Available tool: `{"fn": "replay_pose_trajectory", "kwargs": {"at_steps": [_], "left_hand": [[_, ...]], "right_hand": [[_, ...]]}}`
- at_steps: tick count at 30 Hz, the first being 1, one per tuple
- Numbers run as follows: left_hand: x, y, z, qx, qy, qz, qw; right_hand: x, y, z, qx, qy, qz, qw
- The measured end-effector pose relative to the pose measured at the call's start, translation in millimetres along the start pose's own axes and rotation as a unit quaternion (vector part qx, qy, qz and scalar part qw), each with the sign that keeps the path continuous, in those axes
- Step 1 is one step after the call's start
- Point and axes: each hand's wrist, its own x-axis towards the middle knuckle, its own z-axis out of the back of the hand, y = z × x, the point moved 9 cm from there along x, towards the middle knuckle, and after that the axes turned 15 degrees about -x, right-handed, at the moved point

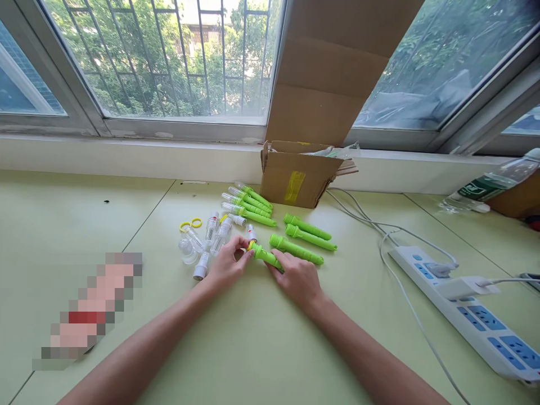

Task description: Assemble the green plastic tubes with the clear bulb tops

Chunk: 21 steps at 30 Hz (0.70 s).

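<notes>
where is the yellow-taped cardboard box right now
In the head view, the cardboard box stands at the back of the table, just right of centre, by the white ledge and behind the loose green tubes.

bright daylight through the far windows point(169, 67), highlights outside washed out, soft faint shadows on the tabletop point(236, 349), wide-angle stretch toward the edges, pixelated patch point(90, 312) at near left

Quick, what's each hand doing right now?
Left hand: closed, pinching a yellow ring at a green tube's end.
Right hand: closed, holding that green tube.
</notes>
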Motion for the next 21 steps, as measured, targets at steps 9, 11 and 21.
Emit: {"fn": "replay_pose_trajectory", "kwargs": {"at_steps": [9, 11, 21], "left_hand": [[2.8, -3.9, -2.2, -0.019, 0.018, 0.007, 1.000], [3.5, -4.4, -4.3, -0.039, 0.024, 0.005, 0.999], [4.5, -7.5, -5.1, -0.065, -0.018, -0.021, 0.998]], "right_hand": [[1.1, -4.9, -0.2, 0.030, 0.002, -0.042, 0.999], [0.9, -8.7, 0.3, 0.053, -0.004, -0.060, 0.997], [1.2, -15.8, 1.3, 0.171, 0.002, -0.098, 0.980]]}}
